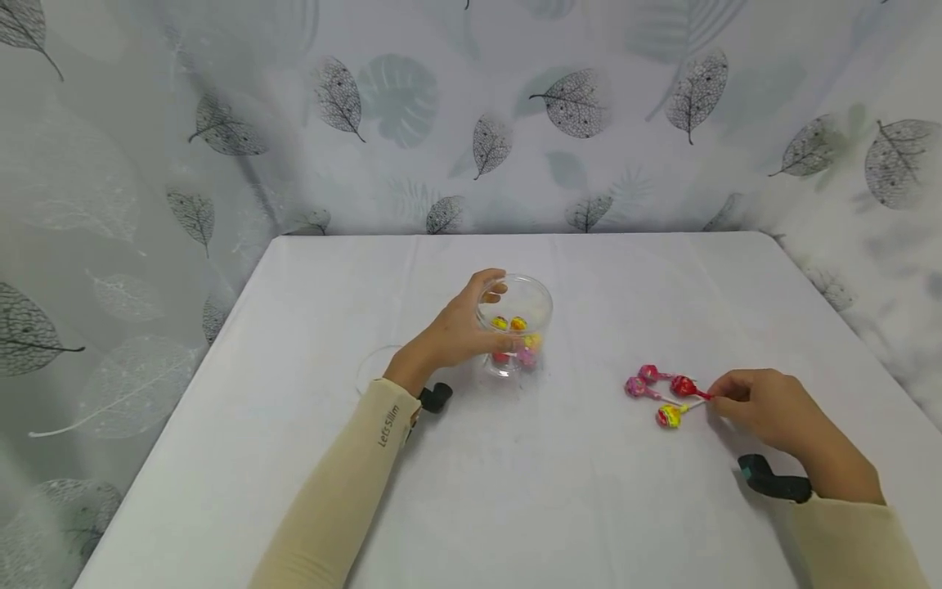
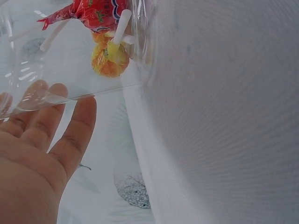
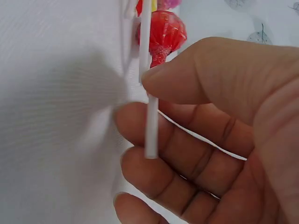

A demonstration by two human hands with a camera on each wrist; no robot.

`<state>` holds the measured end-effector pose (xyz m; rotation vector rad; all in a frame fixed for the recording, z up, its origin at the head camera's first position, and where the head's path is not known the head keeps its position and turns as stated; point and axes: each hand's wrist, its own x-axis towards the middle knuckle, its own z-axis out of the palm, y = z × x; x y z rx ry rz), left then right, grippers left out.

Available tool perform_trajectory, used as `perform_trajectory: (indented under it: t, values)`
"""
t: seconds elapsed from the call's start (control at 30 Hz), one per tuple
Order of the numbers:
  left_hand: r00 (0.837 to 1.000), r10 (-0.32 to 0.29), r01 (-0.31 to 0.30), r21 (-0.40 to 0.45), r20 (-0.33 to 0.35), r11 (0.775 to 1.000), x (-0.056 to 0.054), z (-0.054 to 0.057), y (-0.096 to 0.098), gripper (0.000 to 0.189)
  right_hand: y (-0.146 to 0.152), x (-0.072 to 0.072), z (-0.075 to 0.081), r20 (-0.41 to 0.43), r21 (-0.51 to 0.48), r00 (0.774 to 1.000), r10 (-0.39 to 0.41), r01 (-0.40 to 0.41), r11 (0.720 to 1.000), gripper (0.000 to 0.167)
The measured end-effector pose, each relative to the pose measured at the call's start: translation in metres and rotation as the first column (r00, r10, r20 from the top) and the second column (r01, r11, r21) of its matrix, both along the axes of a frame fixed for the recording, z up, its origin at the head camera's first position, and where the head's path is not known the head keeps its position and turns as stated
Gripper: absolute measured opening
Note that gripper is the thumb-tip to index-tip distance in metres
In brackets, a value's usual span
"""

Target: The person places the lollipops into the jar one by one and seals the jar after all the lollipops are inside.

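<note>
My left hand [image 1: 458,329] grips a clear plastic jar [image 1: 524,298] round its side. Several wrapped lollipops lie in the jar; the left wrist view shows a red one [image 2: 99,15] and a yellow-orange one [image 2: 110,58] through its wall. On the right of the table, my right hand [image 1: 765,409] pinches the stick of a red lollipop [image 1: 683,386] between thumb and fingers. In the right wrist view its white stick [image 3: 152,133] points back toward the palm. Close beside it lie two pink lollipops [image 1: 637,387] and a yellow-and-red lollipop [image 1: 668,416].
A clear round lid [image 1: 365,364] lies on the white table [image 1: 559,491] left of the jar, partly hidden by the left wrist. Behind and at both sides hang leaf-patterned curtains [image 1: 471,82]. A black camera mount sits on each wrist.
</note>
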<state>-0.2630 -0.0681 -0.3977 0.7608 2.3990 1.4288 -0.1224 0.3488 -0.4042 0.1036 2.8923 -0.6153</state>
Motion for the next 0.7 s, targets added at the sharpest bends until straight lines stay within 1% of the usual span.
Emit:
perform_trajectory:
  t: [0.13, 0.4, 0.5, 0.7]
  values:
    - [1.0, -0.005, 0.005, 0.009, 0.011, 1.0, 0.001, -0.0009, -0.0001, 0.102, -0.0012, -0.0003, 0.0028, -0.009, -0.006, 1.0, -0.006, 0.006, 1.0, 0.02]
    - [1.0, -0.008, 0.008, 0.018, 0.005, 1.0, 0.0001, -0.0017, 0.0001, 0.102, -0.0046, 0.0004, 0.0062, -0.046, -0.03, 0.999, -0.011, 0.01, 1.0, 0.025]
    - [1.0, -0.008, 0.008, 0.02, 0.0, 1.0, 0.0001, -0.0016, 0.0004, 0.102, -0.006, 0.0009, 0.0051, -0.096, -0.043, 0.995, -0.015, 0.011, 0.999, 0.024]
    - [1.0, -0.004, 0.004, 0.02, 0.0, 1.0, 0.0002, 0.0003, -0.0003, 0.1, -0.0089, 0.0009, 0.0025, -0.181, -0.079, 0.982, -0.058, 0.044, 0.996, 0.026]
